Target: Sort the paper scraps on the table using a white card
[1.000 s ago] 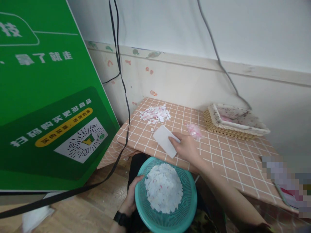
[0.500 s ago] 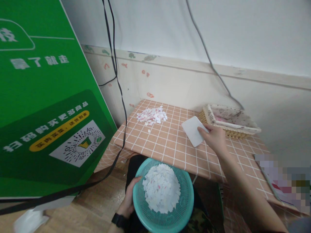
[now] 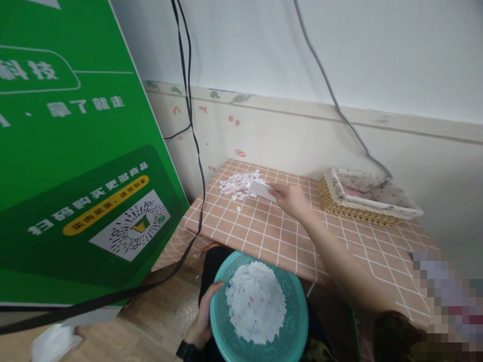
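My left hand [image 3: 206, 314] grips the left rim of a round teal plastic basket [image 3: 298, 322], its thumb over the edge. Inside the basket lies a heap of small white paper scraps [image 3: 256, 301] with a few pink bits. Out over the table, my right hand [image 3: 290, 198] is closed on a flat white card [image 3: 262, 190], held tilted. The card's far end meets the right side of a pile of white and pinkish paper scraps [image 3: 237, 185] on the tabletop. Whether it touches the table I cannot tell.
A checked brown tablecloth [image 3: 264, 226] covers the table against the wall. At the back right stands a lined wicker basket [image 3: 362, 213]. A black cable [image 3: 199, 176] hangs before the green panel [image 3: 94, 151] on the left. A white plastic bag [image 3: 55, 344] lies on the floor.
My right hand has carried the card leftward across the table to the scrap pile and tipped it. My left hand still holds the teal basket. The view has shifted slightly.
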`<state>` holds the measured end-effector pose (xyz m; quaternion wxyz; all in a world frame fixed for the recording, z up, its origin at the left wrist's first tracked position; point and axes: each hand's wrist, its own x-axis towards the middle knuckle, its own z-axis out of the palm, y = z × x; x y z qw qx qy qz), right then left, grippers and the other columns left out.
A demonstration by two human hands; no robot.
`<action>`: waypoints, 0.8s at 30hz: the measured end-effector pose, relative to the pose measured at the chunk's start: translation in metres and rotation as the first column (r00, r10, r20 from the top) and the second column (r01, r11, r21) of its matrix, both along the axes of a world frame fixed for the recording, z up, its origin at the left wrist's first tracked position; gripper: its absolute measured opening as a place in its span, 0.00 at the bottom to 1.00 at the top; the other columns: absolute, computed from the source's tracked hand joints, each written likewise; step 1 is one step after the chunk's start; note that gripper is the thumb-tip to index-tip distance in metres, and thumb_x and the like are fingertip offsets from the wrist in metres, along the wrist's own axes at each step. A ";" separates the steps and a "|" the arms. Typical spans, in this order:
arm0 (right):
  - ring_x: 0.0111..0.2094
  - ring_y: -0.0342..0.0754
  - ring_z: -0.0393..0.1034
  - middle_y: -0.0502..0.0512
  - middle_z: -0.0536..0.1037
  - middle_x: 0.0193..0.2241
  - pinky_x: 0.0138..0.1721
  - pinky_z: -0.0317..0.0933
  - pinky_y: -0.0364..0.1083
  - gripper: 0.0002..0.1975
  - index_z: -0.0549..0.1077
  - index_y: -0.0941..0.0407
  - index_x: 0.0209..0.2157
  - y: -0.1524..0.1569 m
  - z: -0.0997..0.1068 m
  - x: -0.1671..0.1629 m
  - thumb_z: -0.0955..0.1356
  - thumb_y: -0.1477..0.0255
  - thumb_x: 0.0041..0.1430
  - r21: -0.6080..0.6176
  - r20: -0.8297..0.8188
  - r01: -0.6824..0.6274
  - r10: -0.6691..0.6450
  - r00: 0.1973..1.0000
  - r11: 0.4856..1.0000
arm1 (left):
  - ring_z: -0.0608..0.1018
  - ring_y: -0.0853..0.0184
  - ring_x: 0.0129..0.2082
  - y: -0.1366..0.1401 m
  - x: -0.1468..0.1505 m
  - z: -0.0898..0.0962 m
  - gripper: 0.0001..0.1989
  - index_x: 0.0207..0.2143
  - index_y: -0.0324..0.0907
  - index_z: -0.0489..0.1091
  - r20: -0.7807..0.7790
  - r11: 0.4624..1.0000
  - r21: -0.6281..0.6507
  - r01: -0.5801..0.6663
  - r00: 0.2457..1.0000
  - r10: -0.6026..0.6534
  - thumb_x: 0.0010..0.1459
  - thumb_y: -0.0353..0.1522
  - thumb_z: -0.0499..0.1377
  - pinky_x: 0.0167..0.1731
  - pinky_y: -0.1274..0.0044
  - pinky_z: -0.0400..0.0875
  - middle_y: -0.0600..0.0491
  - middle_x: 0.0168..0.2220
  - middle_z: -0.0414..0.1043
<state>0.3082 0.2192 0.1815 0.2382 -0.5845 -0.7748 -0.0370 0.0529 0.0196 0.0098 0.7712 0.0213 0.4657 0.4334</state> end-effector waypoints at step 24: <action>0.35 0.51 0.74 0.53 0.81 0.35 0.36 0.63 0.47 0.13 0.79 0.50 0.41 0.032 0.038 0.026 0.65 0.71 0.56 -0.148 -0.019 -0.252 0.252 0.968 0.956 | 0.80 0.57 0.29 0.001 -0.001 -0.005 0.11 0.30 0.36 0.75 0.013 0.999 -0.019 0.026 1.000 -0.025 0.49 0.36 0.62 0.35 0.66 0.72 0.47 0.25 0.80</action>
